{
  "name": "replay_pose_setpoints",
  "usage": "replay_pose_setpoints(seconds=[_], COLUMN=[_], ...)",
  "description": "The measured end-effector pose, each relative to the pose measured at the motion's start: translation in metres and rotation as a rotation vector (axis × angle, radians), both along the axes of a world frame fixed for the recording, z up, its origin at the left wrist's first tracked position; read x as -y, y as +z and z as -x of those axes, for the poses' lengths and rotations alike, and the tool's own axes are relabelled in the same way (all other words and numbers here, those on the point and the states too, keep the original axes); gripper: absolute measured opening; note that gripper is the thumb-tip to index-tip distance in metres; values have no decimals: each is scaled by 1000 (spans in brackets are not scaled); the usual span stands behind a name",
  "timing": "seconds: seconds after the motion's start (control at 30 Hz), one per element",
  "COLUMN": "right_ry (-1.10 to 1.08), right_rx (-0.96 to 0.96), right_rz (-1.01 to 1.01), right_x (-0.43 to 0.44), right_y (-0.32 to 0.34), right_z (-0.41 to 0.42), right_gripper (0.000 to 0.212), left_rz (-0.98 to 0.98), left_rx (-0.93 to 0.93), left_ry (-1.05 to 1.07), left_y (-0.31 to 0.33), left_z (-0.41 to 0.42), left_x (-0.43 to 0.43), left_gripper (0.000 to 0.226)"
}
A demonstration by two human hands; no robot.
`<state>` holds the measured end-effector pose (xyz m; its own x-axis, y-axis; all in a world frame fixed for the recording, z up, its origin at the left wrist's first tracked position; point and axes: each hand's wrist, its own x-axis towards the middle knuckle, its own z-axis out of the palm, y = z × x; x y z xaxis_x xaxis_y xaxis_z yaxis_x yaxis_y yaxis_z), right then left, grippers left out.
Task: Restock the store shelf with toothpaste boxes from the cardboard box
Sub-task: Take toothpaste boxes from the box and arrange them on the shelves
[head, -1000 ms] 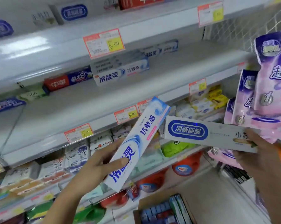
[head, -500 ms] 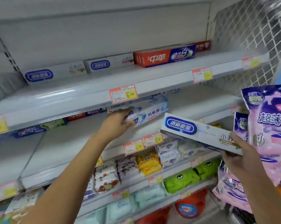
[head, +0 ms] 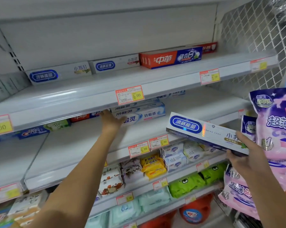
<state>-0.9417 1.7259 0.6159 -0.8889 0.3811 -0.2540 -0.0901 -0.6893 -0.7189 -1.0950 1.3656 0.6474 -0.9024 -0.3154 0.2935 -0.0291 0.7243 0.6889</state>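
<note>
My left hand (head: 111,121) reaches into the middle shelf (head: 76,145) and its palm presses against the left end of a blue-and-white toothpaste box (head: 144,115). Its fingers point up under the edge of the shelf above. That box lies at the front of a small stack of the same kind. My right hand (head: 247,162) grips a white toothpaste box with a blue oval label (head: 203,134) by its right end, in the air in front of the shelves. Two matching white boxes (head: 60,73) and a red-and-blue box (head: 170,58) lie on the upper shelf (head: 89,96). The cardboard box is out of view.
Pink and purple packets (head: 277,129) hang at the right, close to my right hand. A wire mesh panel (head: 254,30) closes the right side. Lower shelves hold soap packs (head: 152,165) and green bags (head: 188,185). Price tags (head: 130,94) line the shelf edges.
My left hand carried the blue-and-white box up from waist height and set it on the middle shelf's stack. My view tilted upward. The right hand kept hold of the white box.
</note>
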Motion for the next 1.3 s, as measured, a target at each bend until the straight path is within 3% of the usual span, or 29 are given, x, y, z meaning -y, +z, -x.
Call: replay_pose_setpoints(seconds=[0.07, 0.33, 0.6, 0.7, 0.77, 0.83, 0.9, 0.93, 0.97, 1.17, 1.3], right_ry=[10, 83, 118, 189, 227, 246, 235, 218, 205, 252, 368], right_rx=[-19, -87, -77, -158, -224, -277, -325, -351, -369, -449, -534], right_rz=[-17, -15, -51, -87, -90, -96, -73, -59, -60, -238, -363], right_x=[2, 16, 32, 30, 27, 27, 34, 38, 45, 78, 111], right_y=[0, -3, 9, 21, 33, 51, 77, 91, 106, 173, 209], right_z=[3, 15, 19, 20, 19, 19, 16, 15, 13, 29, 45], right_gripper=[39, 41, 34, 17, 11, 31, 16, 6, 18, 52, 47], left_rz=[-156, -138, -109, -20, -110, -379, -573, -599, -595, -428, -426], left_rx=[71, 87, 175, 147, 151, 245, 298, 266, 216, -40, -74], left_ry=[-6, -58, -32, -110, -253, -490, -749, -845, -901, -652, -577], left_y=[-5, -8, 2, 18, 34, 60, 89, 103, 116, 165, 189], left_z=[4, 8, -3, -46, -89, -129, -155, -163, -170, -167, -151], left_x=[2, -1, -4, -18, -30, -38, -37, -33, -29, -5, 18], left_gripper=[67, 23, 42, 45, 46, 53, 65, 67, 66, 66, 80])
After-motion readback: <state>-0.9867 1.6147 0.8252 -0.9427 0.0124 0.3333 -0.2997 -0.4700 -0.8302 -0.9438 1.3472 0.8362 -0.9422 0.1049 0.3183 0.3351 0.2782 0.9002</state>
